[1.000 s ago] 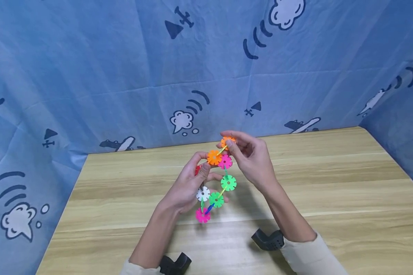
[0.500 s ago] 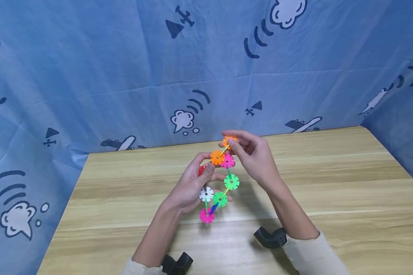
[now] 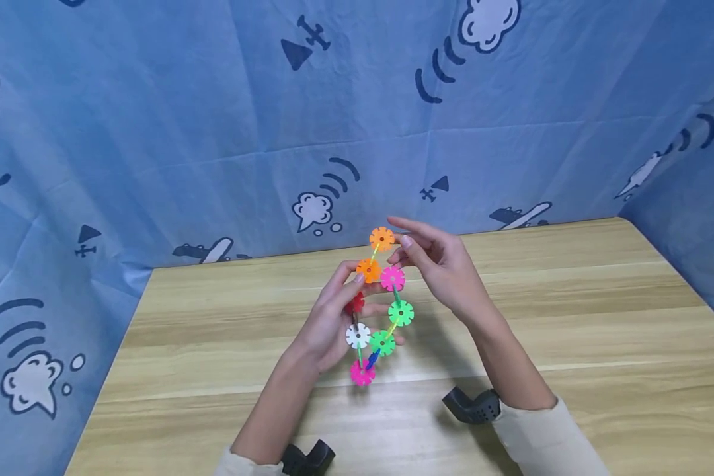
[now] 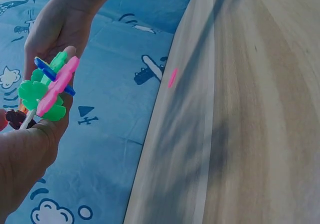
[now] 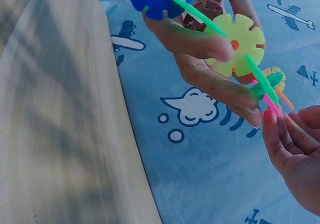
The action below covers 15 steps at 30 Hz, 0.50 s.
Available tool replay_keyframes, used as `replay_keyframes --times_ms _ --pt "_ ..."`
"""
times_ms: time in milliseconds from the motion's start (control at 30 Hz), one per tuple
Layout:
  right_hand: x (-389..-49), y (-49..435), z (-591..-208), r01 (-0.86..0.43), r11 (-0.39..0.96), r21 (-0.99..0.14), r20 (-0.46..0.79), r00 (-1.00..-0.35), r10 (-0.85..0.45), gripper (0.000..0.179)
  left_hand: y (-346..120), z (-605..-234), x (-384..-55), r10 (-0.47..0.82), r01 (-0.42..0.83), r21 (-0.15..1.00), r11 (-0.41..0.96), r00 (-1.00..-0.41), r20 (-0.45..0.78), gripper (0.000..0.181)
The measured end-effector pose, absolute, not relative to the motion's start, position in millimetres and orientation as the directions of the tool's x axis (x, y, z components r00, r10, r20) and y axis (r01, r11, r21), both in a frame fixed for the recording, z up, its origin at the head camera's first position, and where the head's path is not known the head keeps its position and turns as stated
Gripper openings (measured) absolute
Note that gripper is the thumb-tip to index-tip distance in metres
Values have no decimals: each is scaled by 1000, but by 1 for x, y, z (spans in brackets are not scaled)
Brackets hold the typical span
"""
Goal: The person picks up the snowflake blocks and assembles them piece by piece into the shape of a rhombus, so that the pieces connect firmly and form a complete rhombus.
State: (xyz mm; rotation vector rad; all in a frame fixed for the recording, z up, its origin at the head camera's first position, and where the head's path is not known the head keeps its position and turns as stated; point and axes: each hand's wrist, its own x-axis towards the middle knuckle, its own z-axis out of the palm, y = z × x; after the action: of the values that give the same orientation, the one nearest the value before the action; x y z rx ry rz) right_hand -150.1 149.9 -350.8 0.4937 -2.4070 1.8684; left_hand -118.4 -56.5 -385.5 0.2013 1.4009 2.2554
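My left hand (image 3: pixel 327 330) grips a chain of interlocking snowflake discs above the table, thumb at the lower orange disc (image 3: pixel 368 270) and the red disc (image 3: pixel 356 303). An upper orange disc (image 3: pixel 382 239) stands on a yellow disc seen edge-on. Below hang a white disc (image 3: pixel 358 336), two green discs and a pink disc (image 3: pixel 363 373), with a blue disc (image 4: pixel 47 69) between. My right hand (image 3: pixel 446 268) is beside the upper pink disc (image 3: pixel 392 278), index finger extended and thumb apart from the orange disc. In the right wrist view, a fingertip touches a pink disc's edge (image 5: pixel 272 106).
Under the hands is a wood-grain table (image 3: pixel 214 344). Blue printed cloth (image 3: pixel 357 132) stands behind it and at the sides. Black devices (image 3: pixel 473 404) are worn on both wrists, with light sleeves behind them.
My right thumb and index finger have let go of the upper orange disc and opened apart. That disc has tipped left, now fully visible; the red disc shows more.
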Motion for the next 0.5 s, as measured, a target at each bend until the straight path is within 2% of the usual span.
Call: replay_keyframes --times_ms 167,267,400,500 --pt "-153 154 -350 -259 236 -937 202 -950 -237 40 -56 -386 -117 450 -333 855 -397 -883 -134 17" --pt "-156 163 -351 -247 365 -898 153 -951 -268 39 -55 -387 -118 428 -329 852 -406 -893 -141 15" --pt "-159 178 -353 -241 579 -779 64 -949 -309 36 -54 -388 -119 400 -322 855 -407 -904 -149 14" --pt "-161 187 -355 -228 661 -715 -10 -942 -336 34 -54 -387 -119 382 -316 859 -403 -911 -156 13"
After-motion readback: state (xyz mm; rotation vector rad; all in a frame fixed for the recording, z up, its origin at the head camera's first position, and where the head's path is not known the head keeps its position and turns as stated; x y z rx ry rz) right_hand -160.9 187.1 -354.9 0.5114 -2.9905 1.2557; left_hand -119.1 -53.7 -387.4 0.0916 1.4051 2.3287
